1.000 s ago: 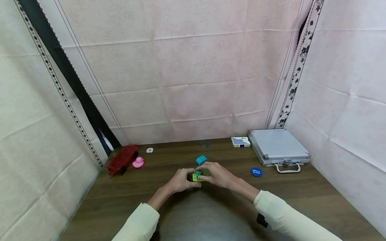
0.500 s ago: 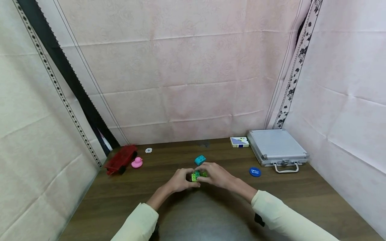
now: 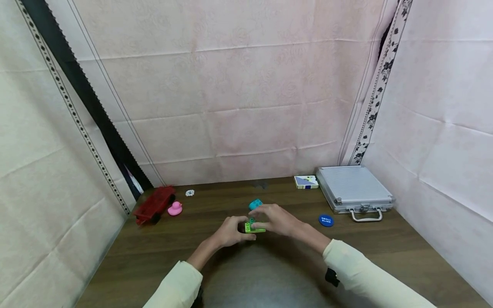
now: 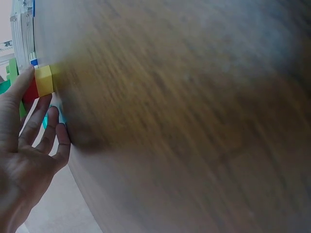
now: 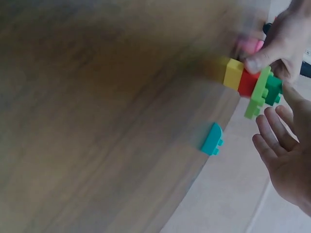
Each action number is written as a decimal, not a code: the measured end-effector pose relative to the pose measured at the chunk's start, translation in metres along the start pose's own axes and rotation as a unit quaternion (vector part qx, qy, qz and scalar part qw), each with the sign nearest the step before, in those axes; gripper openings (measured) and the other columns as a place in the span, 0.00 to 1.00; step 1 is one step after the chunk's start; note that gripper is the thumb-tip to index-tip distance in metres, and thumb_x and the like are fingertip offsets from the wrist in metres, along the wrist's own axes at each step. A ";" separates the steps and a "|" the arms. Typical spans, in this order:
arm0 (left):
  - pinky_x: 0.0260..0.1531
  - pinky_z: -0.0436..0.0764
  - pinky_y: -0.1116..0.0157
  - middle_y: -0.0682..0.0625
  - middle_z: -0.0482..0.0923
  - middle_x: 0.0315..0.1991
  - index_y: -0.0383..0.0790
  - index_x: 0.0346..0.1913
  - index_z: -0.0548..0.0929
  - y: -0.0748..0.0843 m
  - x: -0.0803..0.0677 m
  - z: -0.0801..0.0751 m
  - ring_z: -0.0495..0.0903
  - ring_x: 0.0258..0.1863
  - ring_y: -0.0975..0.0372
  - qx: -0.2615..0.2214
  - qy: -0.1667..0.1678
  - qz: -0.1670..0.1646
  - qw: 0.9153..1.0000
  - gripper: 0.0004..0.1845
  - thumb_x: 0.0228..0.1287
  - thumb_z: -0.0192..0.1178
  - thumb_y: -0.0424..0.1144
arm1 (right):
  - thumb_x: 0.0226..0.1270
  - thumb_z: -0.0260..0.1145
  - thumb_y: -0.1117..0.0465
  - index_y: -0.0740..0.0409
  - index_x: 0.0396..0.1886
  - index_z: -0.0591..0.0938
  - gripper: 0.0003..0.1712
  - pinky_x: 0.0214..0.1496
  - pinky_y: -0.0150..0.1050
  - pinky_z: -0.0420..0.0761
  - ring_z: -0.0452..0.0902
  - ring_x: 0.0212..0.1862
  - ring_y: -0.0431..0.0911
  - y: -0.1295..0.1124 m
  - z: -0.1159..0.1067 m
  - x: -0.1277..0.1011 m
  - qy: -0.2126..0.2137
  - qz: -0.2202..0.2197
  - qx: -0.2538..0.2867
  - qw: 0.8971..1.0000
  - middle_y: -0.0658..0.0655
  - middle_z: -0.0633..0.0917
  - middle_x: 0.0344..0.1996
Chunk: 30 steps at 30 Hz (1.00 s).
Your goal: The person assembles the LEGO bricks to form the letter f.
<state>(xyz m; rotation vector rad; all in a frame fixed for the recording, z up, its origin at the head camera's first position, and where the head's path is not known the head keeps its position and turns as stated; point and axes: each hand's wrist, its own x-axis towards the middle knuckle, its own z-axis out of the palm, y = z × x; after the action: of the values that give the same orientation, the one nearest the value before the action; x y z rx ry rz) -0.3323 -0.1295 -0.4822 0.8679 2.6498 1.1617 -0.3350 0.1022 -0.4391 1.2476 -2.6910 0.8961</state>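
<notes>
Small stack of plastic toy bricks point(image 5: 250, 83), yellow base, red middle, flat lime-green plate and dark green brick on top, standing on the wooden worktop point(image 3: 154, 252), curved teal plastic brick point(image 5: 212, 139) lying just beside it

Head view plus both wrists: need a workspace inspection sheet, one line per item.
Surface: dark wood-grain table, blurred in both wrist views.
Job's things: block stack of yellow, red, light green and dark green pieces, standing on the table; loose teal block just behind it.
Clutter: red toy wagon, pink duck, small white piece, card box, metal case, blue chip.
Hands: left hand grips the stack; right hand touches its top, fingers straight.
Cables: nothing seen.
Surroundings: pale pink and cream cloth backdrop on three sides.
</notes>
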 end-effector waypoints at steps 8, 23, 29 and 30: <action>0.28 0.80 0.67 0.55 0.83 0.33 0.44 0.52 0.84 0.001 -0.001 -0.001 0.81 0.26 0.65 0.007 0.007 0.001 1.000 0.17 0.66 0.74 0.46 | 0.74 0.70 0.56 0.58 0.62 0.83 0.21 0.58 0.51 0.82 0.84 0.57 0.54 0.020 -0.010 0.009 0.042 -0.003 0.032 0.999 0.61 0.86 0.56; 0.30 0.79 0.67 0.54 0.83 0.36 0.44 0.55 0.84 -0.001 0.001 0.001 0.81 0.31 0.62 0.013 0.008 -0.016 1.000 0.20 0.65 0.74 0.48 | 0.72 0.71 0.64 0.64 0.59 0.84 0.19 0.57 0.59 0.81 0.81 0.56 0.62 0.070 0.006 0.025 0.088 0.069 0.024 0.993 0.67 0.84 0.55; 0.31 0.80 0.67 0.54 0.83 0.37 0.45 0.54 0.84 0.000 0.001 0.002 0.81 0.32 0.62 0.005 0.009 -0.017 1.000 0.19 0.65 0.74 0.48 | 0.72 0.71 0.64 0.61 0.60 0.84 0.19 0.57 0.56 0.82 0.82 0.56 0.59 0.077 0.013 0.029 0.086 0.090 0.019 0.992 0.65 0.83 0.54; 0.31 0.80 0.67 0.54 0.83 0.37 0.45 0.54 0.84 0.001 0.001 0.002 0.81 0.32 0.62 0.004 0.009 -0.017 1.000 0.19 0.65 0.74 0.48 | 0.72 0.71 0.64 0.61 0.60 0.84 0.19 0.57 0.55 0.82 0.82 0.55 0.59 0.078 0.014 0.030 0.085 0.093 0.018 0.992 0.65 0.83 0.54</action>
<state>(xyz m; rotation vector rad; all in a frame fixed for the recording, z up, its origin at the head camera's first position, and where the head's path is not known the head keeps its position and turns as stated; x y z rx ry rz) -0.3324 -0.1275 -0.4829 0.8131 2.6740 1.1569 -0.4077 0.1142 -0.4807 0.8909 -2.6978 1.0230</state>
